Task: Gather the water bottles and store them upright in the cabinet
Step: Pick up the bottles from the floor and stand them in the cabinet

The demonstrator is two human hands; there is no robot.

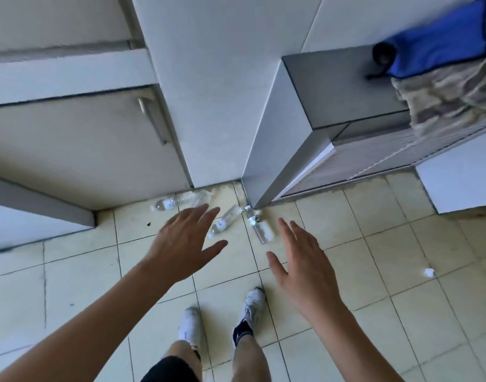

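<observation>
Four water bottles (225, 220) lie on the tiled floor (374, 257) beside a closed cabinet (79, 144). Left hand (185, 241) and right hand (302, 260) hover above them, fingers spread, empty.

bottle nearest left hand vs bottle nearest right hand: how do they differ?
The middle bottle lies slanted with its cap end toward the corner on the upper right; the right bottle slants the other way, cap toward the upper left. The left hand partly overlaps the middle bottle; the right hand leaves the right bottle unobscured. Both are clear and lie on the tiled floor.
</observation>
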